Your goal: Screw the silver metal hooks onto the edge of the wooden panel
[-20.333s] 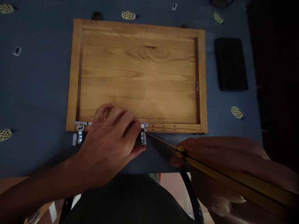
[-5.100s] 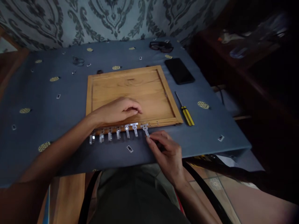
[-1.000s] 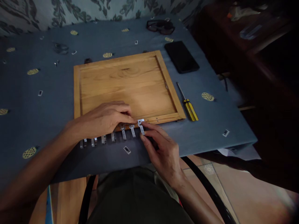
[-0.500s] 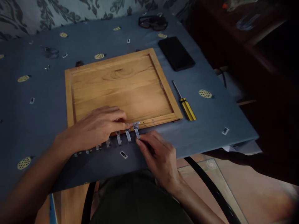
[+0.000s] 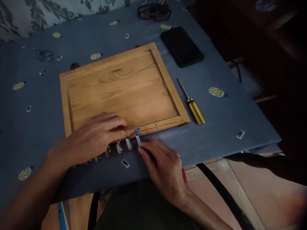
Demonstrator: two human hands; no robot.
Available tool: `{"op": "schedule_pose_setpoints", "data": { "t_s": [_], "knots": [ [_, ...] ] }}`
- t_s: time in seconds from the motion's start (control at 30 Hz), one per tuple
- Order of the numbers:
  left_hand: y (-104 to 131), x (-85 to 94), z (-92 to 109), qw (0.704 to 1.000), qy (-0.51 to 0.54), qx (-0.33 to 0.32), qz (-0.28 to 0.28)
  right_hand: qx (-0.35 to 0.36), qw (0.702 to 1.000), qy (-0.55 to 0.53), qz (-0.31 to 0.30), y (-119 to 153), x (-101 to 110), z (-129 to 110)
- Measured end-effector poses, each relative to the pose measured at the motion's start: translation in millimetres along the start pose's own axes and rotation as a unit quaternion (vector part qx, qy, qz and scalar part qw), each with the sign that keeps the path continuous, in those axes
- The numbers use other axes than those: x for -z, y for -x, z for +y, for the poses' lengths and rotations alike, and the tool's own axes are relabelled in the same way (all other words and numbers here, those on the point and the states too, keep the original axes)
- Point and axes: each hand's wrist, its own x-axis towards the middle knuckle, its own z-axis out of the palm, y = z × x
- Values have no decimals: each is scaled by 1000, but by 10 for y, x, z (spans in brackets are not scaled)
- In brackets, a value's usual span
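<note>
A framed wooden panel (image 5: 127,80) lies flat with its near rail toward me. Several metal hooks (image 5: 119,147) stick out in a row from that rail, partly covered by my left hand (image 5: 97,135). That hand rests on the panel, fingers stretched out and the index fingertip touching the plate of the rightmost metal hook (image 5: 138,137). My right hand (image 5: 165,166) pinches the lower end of this same hook between thumb and index finger. To the hook's right, several small dark holes (image 5: 151,127) show in the rail.
A yellow-handled screwdriver (image 5: 195,110) lies right of the panel. Behind it is a black phone (image 5: 182,46), with dark-framed glasses (image 5: 154,12) farther back. Small metal pieces (image 5: 41,72) lie at left on the blue patterned tablecloth (image 5: 43,124). The table's front edge is close to my lap.
The view has shifted slightly, so the panel and tools sit a little differently in the picture. Both hands keep their places at the rightmost hook.
</note>
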Motion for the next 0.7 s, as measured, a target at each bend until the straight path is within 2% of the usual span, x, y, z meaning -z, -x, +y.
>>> {"op": "schedule_pose_setpoints", "data": {
  "t_s": [0.17,0.37,0.53,0.7],
  "knots": [
    [30,-2,-13,1000,14,17,-21,5,1000,-11,-8,-20,22,-13],
    [3,17,1,999,29,11,-15,6,1000,-15,-12,-34,34,-28],
    [-33,26,25,1000,19,4,5,5,1000,-16,-11,-36,37,-21],
    [-21,-48,-25,999,29,-4,36,4,1000,-16,-1,-21,26,-18]
  ]
}}
